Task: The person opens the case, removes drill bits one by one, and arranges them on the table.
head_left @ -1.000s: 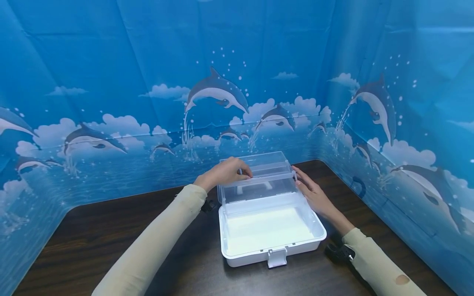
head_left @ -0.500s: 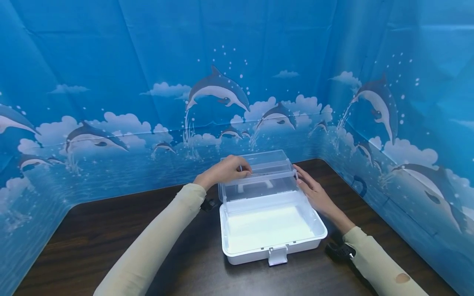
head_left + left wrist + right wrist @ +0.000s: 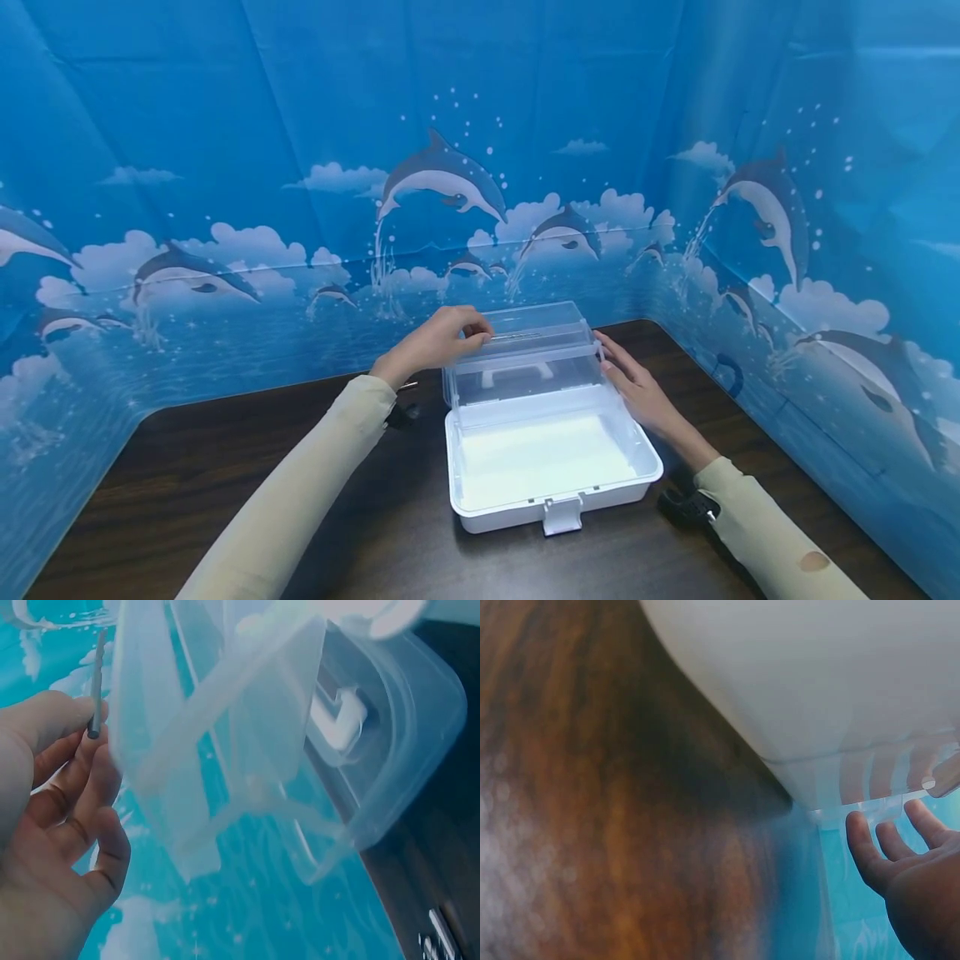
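Note:
An open white storage box (image 3: 555, 521) with a latch stands on the table, its clear lid tipped back and a clear tray (image 3: 465, 364) raised above the base. My left hand (image 3: 438, 337) pinches a thin metal drill bit (image 3: 96, 694) between thumb and index finger, at the left end of the raised tray. In the head view the bit (image 3: 517, 336) lies level across the tray's upper part. With thumb and fingers on either side, my right hand (image 3: 637, 387) holds the right end of the tray. Its fingers (image 3: 862, 836) show behind the clear plastic in the right wrist view.
More metal rods (image 3: 442, 934) lie on the dark wooden table (image 3: 375, 533), left of the box and mostly under my left wrist. A blue dolphin-printed sheet (image 3: 300, 125) hangs behind the table and along its right side.
My left hand has drawn up and left from the raised tray, and the drill bit now shows in its fingers. The right hand stays on the tray's right end.

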`<state>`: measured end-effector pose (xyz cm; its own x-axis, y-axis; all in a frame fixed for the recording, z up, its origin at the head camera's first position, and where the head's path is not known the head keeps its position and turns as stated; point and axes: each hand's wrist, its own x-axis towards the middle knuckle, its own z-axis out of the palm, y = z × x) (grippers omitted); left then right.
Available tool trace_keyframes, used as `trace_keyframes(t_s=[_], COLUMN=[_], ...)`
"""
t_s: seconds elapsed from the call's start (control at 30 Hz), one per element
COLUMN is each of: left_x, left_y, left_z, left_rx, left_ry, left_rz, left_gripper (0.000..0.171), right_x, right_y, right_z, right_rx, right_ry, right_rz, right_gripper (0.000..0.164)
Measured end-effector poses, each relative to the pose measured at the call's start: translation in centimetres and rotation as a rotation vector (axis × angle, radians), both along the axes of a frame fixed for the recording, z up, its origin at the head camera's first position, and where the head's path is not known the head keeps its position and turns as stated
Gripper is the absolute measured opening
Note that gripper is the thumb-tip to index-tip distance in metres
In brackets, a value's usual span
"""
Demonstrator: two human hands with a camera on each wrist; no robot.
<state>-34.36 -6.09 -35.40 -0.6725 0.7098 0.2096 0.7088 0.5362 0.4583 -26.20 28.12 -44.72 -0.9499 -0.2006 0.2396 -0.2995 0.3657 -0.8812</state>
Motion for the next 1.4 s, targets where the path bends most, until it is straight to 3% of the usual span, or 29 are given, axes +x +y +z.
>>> trace_keyframes(t_s=[0.2, 0.47, 0.6, 0.67, 0.87, 1.2, 1.4], left_x=[0.9, 2.3, 2.7, 2.8, 2.2, -0.5, -1.8], left_y=[-2.7, -6.7, -8.7, -9.9, -13.3, -16.5, -17.5], left_z=[0.6, 0.2, 0.1, -0.1, -2.0, -6.9, -8.6], left_rx=[0.039, 0.062, 0.054, 0.050, 0.021, -0.015, -0.060], left_ry=[0.017, 0.065, 0.072, 0.066, 0.036, -0.041, -0.104], left_rz=[0.070, 0.170, 0.223, 0.253, 0.315, 0.347, 0.359], left_gripper=[0.021, 0.018, 0.017, 0.018, 0.020, 0.023, 0.026], right_x=[-0.2, -2.1, -2.1, -1.4, 0.4, -1.7, -2.0], right_y=[0.0, 1.2, 1.3, 0.8, -0.3, 1.1, 1.2], right_z=[-0.2, -3.0, -3.1, -2.2, 0.2, -2.9, -3.1], right_rx=[0.013, 0.014, 0.013, 0.008, 0.007, 0.002, 0.009], right_ry=[0.008, 0.032, 0.040, 0.033, 0.004, 0.036, 0.041], right_rz=[-0.003, -0.012, -0.015, -0.008, -0.002, -0.008, -0.013], right_gripper=[0.056, 0.056, 0.056, 0.056, 0.057, 0.056, 0.056])
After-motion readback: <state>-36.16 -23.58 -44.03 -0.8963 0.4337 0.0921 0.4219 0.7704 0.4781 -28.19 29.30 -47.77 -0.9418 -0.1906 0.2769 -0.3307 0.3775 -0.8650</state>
